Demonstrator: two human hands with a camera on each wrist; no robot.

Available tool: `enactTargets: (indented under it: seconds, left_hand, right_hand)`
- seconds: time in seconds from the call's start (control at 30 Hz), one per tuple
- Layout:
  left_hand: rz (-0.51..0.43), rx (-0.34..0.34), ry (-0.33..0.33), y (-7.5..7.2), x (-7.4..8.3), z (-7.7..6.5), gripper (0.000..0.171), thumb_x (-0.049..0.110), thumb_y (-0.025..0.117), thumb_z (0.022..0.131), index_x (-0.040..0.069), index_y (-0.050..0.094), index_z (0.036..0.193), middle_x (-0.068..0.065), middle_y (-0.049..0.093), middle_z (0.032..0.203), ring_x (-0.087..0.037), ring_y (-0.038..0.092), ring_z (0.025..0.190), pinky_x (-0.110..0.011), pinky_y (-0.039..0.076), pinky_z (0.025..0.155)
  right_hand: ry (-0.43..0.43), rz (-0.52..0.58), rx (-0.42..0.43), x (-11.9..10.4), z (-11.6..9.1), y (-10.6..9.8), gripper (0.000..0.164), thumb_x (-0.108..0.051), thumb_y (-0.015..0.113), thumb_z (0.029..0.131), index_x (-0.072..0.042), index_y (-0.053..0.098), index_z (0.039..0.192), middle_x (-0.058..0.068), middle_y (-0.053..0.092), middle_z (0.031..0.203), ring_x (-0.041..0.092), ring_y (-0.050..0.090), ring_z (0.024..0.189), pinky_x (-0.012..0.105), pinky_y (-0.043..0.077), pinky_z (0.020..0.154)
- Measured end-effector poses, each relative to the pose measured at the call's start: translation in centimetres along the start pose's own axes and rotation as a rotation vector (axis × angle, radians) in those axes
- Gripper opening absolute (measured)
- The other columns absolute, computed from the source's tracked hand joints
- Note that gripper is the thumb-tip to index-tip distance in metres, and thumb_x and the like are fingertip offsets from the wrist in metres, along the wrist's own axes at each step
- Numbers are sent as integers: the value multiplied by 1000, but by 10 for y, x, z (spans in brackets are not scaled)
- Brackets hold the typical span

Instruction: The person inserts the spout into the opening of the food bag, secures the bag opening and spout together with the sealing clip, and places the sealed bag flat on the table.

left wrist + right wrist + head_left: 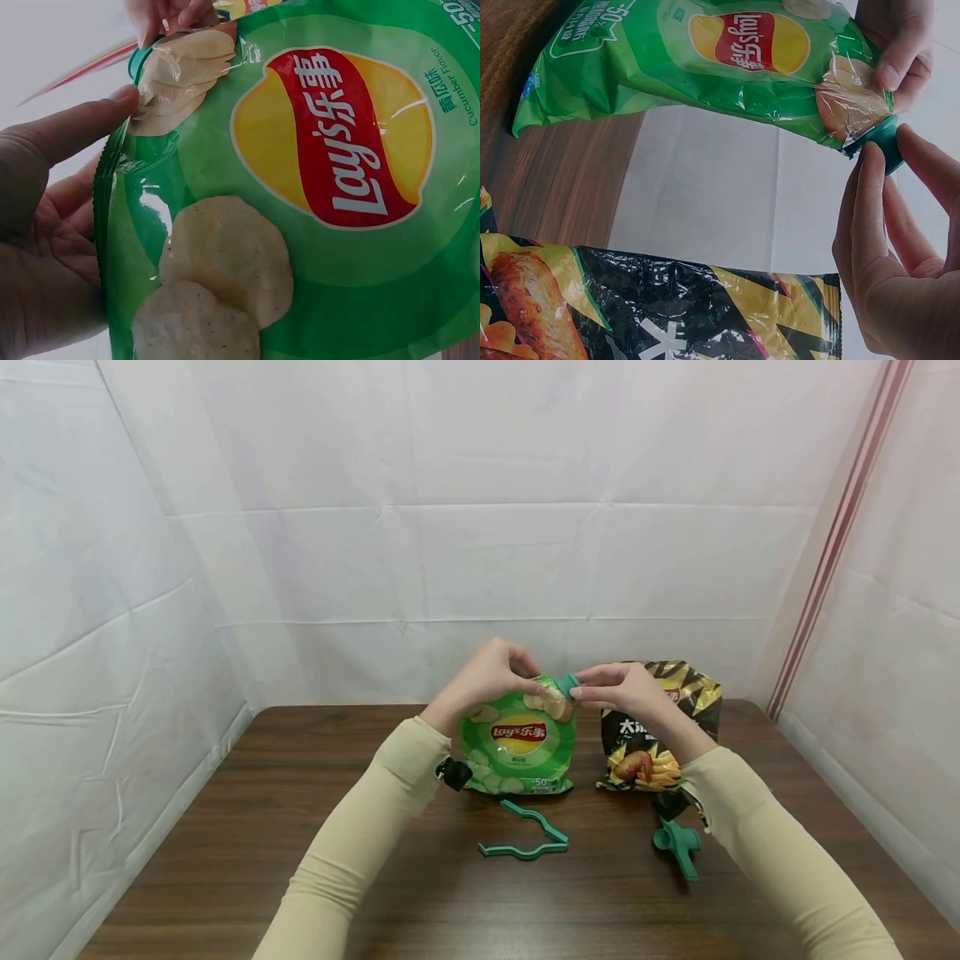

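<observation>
A green bag of Lay's potato chips stands upright on the table, tilted towards the back. My left hand pinches its top edge between thumb and fingers, with the fingers behind the bag. At the bag's upper right corner sits a small green plastic spout. The thumb and fingertips of my right hand grip this spout from the right. In the right wrist view the bag's corner meets the spout; how far it reaches inside is hidden.
Right of the green bag stands a black and gold chip bag, partly behind my right forearm. An unfolded green bag clip lies in front on the brown table. Near my right wrist lies another green spouted piece. White sheeting surrounds the table.
</observation>
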State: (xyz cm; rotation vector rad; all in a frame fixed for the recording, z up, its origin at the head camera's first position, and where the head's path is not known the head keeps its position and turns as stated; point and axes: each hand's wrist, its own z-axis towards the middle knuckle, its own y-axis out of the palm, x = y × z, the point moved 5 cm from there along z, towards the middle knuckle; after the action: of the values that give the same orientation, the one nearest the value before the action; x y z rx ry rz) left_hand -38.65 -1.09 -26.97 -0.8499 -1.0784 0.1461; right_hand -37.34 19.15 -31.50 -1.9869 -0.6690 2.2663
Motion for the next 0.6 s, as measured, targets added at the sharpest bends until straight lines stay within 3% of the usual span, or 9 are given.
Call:
enactTargets:
  seconds: [0.3, 0.6]
  left_hand:
    - [9, -41, -22, 6, -7, 2, 14, 16, 81, 75, 7, 76, 84, -4, 73, 81, -14, 63, 73, -24, 48, 63]
    - [28, -29, -21, 12, -15, 6, 8, 14, 81, 74, 8, 76, 75, -2, 71, 70, -11, 55, 58, -21, 44, 55]
  right_hand:
    - [1, 2, 3, 0, 1, 1, 50, -30, 76, 81, 0, 63, 120, 12, 69, 112, 13, 66, 99, 33, 53, 89]
    - [-6, 27, -6, 0, 2, 2, 50, -29, 77, 81, 1, 64, 119, 9, 70, 108, 13, 69, 95, 37, 52, 90]
